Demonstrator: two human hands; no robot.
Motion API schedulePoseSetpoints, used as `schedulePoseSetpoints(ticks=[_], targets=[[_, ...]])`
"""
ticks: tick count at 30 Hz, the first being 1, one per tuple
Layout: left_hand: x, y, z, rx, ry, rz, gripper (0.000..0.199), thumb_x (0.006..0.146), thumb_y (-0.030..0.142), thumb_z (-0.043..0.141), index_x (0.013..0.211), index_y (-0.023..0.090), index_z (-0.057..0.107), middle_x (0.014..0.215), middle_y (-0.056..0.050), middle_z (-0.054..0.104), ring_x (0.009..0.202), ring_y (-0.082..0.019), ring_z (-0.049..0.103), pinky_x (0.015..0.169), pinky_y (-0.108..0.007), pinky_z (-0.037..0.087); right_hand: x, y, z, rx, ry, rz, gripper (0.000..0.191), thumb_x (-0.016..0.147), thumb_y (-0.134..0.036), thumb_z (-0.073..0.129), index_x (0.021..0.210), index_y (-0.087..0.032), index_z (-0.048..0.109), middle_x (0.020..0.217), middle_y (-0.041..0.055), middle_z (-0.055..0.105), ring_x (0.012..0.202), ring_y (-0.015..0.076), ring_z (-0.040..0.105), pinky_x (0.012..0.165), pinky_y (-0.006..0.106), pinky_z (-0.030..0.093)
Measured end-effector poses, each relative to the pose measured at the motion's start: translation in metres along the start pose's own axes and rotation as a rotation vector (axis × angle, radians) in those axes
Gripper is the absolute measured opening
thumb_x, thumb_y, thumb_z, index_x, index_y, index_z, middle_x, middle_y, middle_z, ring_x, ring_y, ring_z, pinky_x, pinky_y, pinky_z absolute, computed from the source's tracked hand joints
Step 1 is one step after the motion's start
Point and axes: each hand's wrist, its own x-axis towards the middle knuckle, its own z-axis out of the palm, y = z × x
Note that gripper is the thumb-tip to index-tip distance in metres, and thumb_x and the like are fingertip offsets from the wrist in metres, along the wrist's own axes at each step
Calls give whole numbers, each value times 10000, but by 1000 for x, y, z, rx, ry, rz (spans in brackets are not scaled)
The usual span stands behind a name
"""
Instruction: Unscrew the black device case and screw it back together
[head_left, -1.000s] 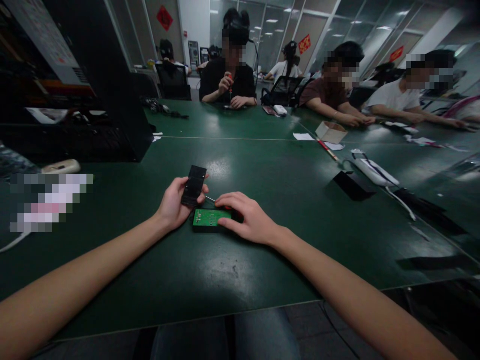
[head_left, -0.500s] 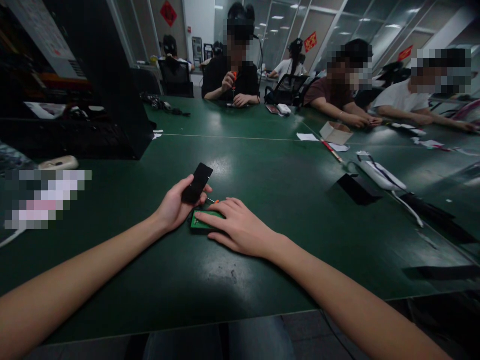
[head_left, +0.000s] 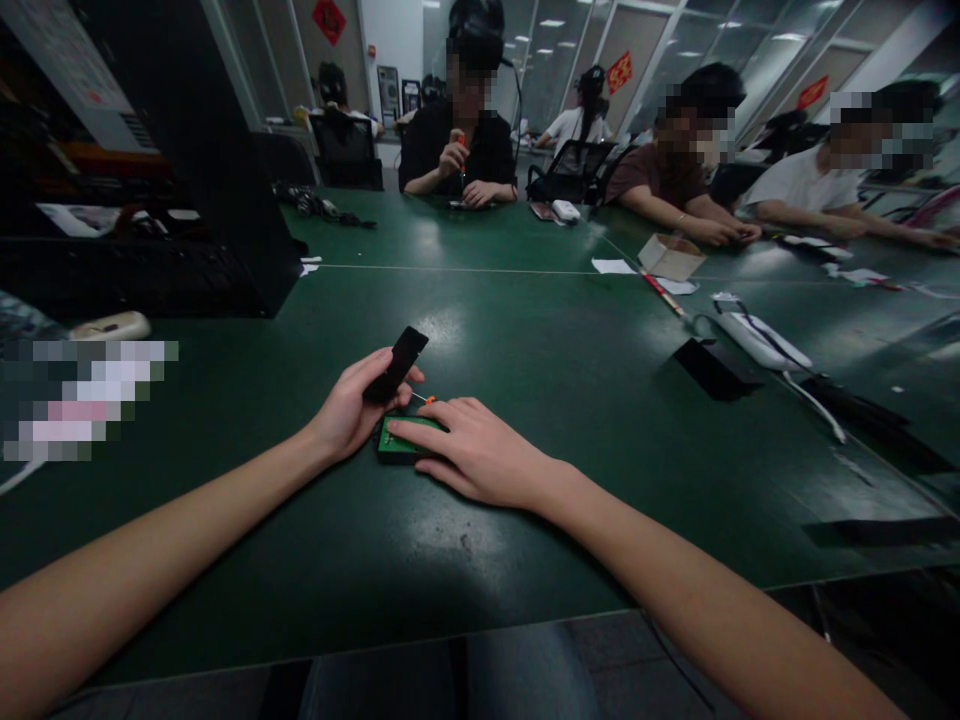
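Note:
A flat black piece [head_left: 399,366] is gripped between the thumb and fingers of my left hand [head_left: 349,405], raised and tilted over the green table [head_left: 315,560]. Below it lies a black case with a green circuit board [head_left: 397,437] on top. My right hand [head_left: 480,450] rests over the right part of this case, thumb along its near side and index finger on the board. A thin metal shaft with an orange part [head_left: 429,400] shows between the hands; my right fingers partly hide it.
A black box [head_left: 716,370] and a white power strip [head_left: 761,335] with cables lie to the right. Further back stands an open carton [head_left: 671,257]. A black rack [head_left: 187,180] rises at the left. Several people sit across the table, one holding an orange-handled tool [head_left: 462,150].
The black piece in my left hand has turned and now shows a narrower face. My right hand stays on the case. The camera view has shifted slightly.

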Motion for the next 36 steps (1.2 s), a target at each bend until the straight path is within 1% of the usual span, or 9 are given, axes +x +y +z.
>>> schedulePoseSetpoints(ticks=[5, 8, 11, 15, 18, 21, 24, 30, 36], targets=[[0, -3, -1, 81, -3, 20, 454, 778, 329, 825, 1176, 156, 689, 912, -43, 693, 552, -69, 488, 522, -201, 387, -2, -2, 1, -22, 14, 1, 430, 1051, -357, 440, 1458, -229, 490, 1282, 123, 599, 1149, 243, 548, 983, 422, 416], [0, -5, -1, 98, -19, 31, 458, 785, 324, 831, 1187, 156, 691, 884, -34, 684, 520, -44, 417, 492, -189, 345, -2, -3, 0, -59, 4, -12, 476, 1048, -349, 441, 1513, -244, 440, 1274, 133, 586, 1117, 247, 544, 943, 418, 432], [-1, -4, 0, 108, -15, 20, 483, 761, 309, 855, 1190, 162, 689, 904, -37, 681, 538, -48, 431, 481, -189, 331, -2, -4, -1, -72, -14, -17, 495, 1045, -350, 437, 1530, -253, 426, 1240, 137, 586, 1088, 252, 549, 910, 420, 443], [-2, -3, 2, 109, 5, -2, 520, 720, 284, 879, 1191, 168, 691, 949, -57, 683, 625, -87, 524, 486, -191, 338, -2, -6, -2, 28, -13, 16, 570, 1016, -368, 493, 1538, -161, 393, 1272, 145, 608, 1154, 261, 555, 953, 430, 438], [-1, -4, 2, 113, 11, -5, 523, 717, 277, 878, 1194, 167, 694, 954, -62, 683, 651, -102, 536, 492, -194, 345, -1, -8, -3, 71, -6, 51, 644, 980, -359, 545, 1551, -124, 361, 1294, 150, 615, 1180, 269, 555, 966, 442, 432], [-1, -5, 2, 113, 5, -7, 514, 728, 276, 871, 1197, 162, 693, 944, -58, 677, 620, -86, 501, 490, -195, 341, 0, -9, -5, 56, -30, 59, 592, 972, -343, 549, 1523, -164, 422, 1247, 138, 631, 1145, 270, 564, 939, 436, 434], [-2, -4, 2, 111, 6, -7, 511, 729, 279, 873, 1191, 157, 691, 933, -55, 673, 599, -74, 478, 487, -193, 335, 0, -10, -6, 68, -39, 68, 547, 973, -341, 548, 1486, -169, 463, 1272, 137, 623, 1167, 269, 561, 957, 432, 429], [-2, -3, 3, 128, 3, 0, 530, 731, 315, 875, 1194, 148, 680, 912, -53, 683, 572, -65, 456, 483, -193, 325, 0, -11, -6, 45, -32, 49, 561, 980, -336, 534, 1509, -180, 432, 1254, 134, 618, 1126, 265, 560, 940, 437, 437], [-1, -4, 2, 153, -7, -1, 537, 740, 330, 868, 1208, 158, 670, 929, -50, 692, 548, -56, 423, 483, -196, 321, -2, -12, -9, 66, -46, 17, 538, 964, -333, 547, 1475, -188, 467, 1226, 119, 636, 1107, 256, 575, 945, 432, 435]])
